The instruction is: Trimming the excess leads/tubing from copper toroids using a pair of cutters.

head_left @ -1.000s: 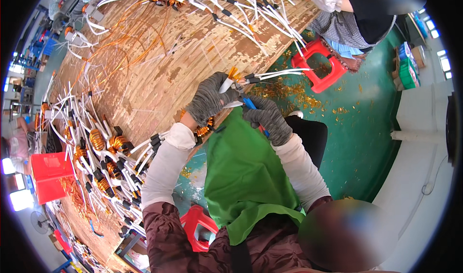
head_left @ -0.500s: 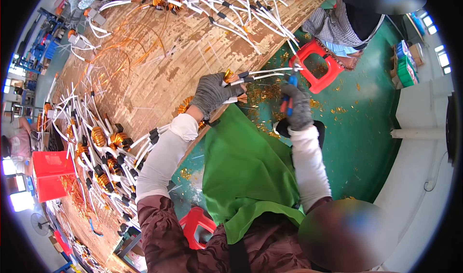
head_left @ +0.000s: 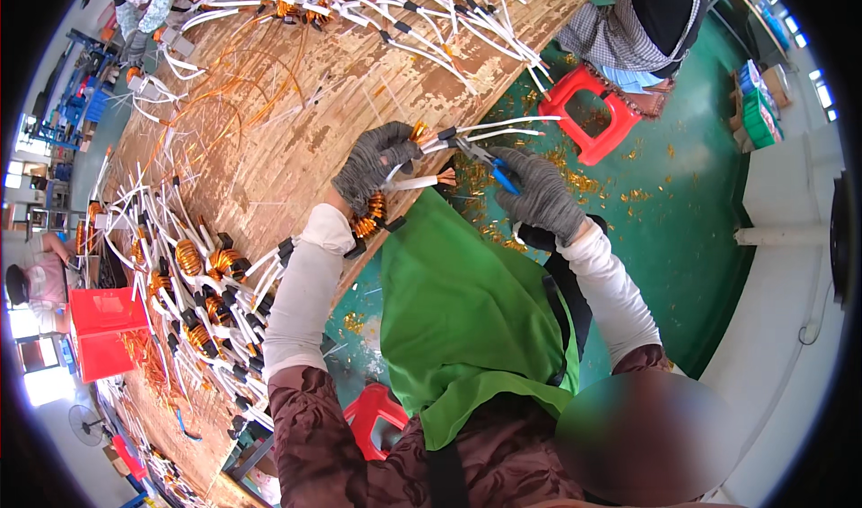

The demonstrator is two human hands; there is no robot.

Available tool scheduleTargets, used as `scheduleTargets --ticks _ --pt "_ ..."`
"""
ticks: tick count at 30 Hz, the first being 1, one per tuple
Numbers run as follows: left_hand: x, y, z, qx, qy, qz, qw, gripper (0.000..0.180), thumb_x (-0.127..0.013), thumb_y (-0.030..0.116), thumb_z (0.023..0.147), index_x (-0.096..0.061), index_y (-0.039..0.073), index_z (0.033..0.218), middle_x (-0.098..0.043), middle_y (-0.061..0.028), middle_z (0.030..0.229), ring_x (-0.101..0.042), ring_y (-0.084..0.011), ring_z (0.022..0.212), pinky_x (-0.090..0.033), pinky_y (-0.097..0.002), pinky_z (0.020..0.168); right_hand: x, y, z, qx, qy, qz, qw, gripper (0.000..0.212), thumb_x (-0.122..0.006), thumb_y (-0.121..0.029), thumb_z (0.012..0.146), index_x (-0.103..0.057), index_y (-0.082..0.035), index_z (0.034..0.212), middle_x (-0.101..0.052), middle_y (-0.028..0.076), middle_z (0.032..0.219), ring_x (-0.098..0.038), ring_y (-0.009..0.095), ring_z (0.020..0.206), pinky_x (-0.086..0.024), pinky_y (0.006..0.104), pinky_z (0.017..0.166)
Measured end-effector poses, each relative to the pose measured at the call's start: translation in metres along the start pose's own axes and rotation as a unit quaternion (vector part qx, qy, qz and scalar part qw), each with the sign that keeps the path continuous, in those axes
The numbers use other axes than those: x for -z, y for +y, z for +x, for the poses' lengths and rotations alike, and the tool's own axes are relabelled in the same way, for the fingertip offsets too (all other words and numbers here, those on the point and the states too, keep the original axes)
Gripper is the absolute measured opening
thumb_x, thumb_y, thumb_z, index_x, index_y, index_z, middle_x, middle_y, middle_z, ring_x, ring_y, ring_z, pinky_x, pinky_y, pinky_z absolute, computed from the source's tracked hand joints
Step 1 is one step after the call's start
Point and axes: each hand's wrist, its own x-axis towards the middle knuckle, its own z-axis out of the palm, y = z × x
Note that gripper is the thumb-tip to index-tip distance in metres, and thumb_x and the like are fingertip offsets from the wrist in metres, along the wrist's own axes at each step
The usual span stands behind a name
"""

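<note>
My left hand (head_left: 370, 168), in a grey knit glove, is closed on the leads of a copper-wound coil (head_left: 371, 216) at the table's edge. From its fingers, white leads (head_left: 512, 127) with black sleeves reach out to the right past the edge. A thicker white lead (head_left: 415, 183) ends in bare copper strands just below. My right hand (head_left: 539, 194), gloved alike, is closed round pliers (head_left: 503, 176) with blue handles. Their jaws are at the white leads beside the black sleeves; whether they bite on them I cannot tell.
Many coils with white leads (head_left: 193, 283) lie heaped at the table's left, and more (head_left: 404, 14) lie along its far side. A red stool (head_left: 588, 117) stands at the right, near a seated person. A red bin (head_left: 103, 328) is at far left. Copper scraps litter the green floor.
The pliers in my right hand have moved left, from the leads' far ends to near the black sleeves. My left hand has shifted slightly left, still holding the coil's leads.
</note>
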Motion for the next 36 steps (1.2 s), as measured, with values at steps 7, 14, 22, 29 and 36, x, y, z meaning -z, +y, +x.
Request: scheduleTargets --ticks 7,14,22,29,36 --pt "0.001 -0.010 0.002 -0.032 0.017 -0.046 0.998 0.029 -0.063 0.014 0.080 -0.057 -0.003 0.103 -0.062 -0.0062 0.085 -0.058 -0.0144 0.074 -0.047 -0.0259 0.070 -0.021 -0.015 0.033 -0.124 -0.002 0.386 0.914 0.051 -0.065 -0.006 0.071 -0.049 -0.003 0.119 -0.059 0.007 0.100 -0.056 0.015 0.087 -0.046 0.0276 0.076" --pt "0.004 -0.013 0.004 -0.005 0.010 -0.063 0.998 0.028 -0.065 0.013 0.078 -0.058 -0.003 0.100 -0.063 -0.0062 0.085 -0.058 -0.0140 0.075 -0.047 -0.0260 0.071 -0.068 -0.033 0.072 -0.155 0.064 0.505 0.847 0.044 -0.065 -0.002 0.075 -0.049 0.000 0.116 -0.061 0.008 0.091 -0.057 0.012 0.076 -0.049 0.0239 0.070" --pt "0.002 -0.010 0.003 -0.012 0.026 -0.052 0.998 0.033 -0.068 0.012 0.075 -0.057 -0.007 0.100 -0.063 -0.0100 0.085 -0.059 -0.0159 0.073 -0.048 -0.0276 0.069 -0.077 -0.036 0.079 -0.153 0.080 0.405 0.898 0.037 -0.060 0.002 0.076 -0.051 -0.001 0.111 -0.055 0.003 0.079 -0.052 0.009 0.066 -0.045 0.0216 0.059" --pt "0.003 -0.013 0.006 -0.001 0.053 -0.071 0.996 0.030 -0.064 0.017 0.079 -0.059 -0.004 0.101 -0.063 -0.0082 0.085 -0.058 -0.0142 0.075 -0.047 -0.0269 0.071 -0.079 -0.032 0.059 -0.293 0.069 0.613 0.730 0.027 -0.060 -0.003 0.077 -0.051 0.000 0.102 -0.058 0.006 0.074 -0.057 0.015 0.063 -0.050 0.0273 0.054" --pt "0.004 -0.003 0.000 -0.027 -0.010 0.029 0.999 0.037 -0.062 0.021 0.078 -0.058 -0.002 0.106 -0.062 -0.0084 0.098 -0.056 -0.0159 0.088 -0.044 -0.0275 0.080 -0.059 -0.030 0.061 -0.282 0.082 0.683 0.668 0.031 -0.063 -0.009 0.077 -0.051 0.000 0.104 -0.058 0.007 0.080 -0.057 0.017 0.067 -0.050 0.0276 0.063"
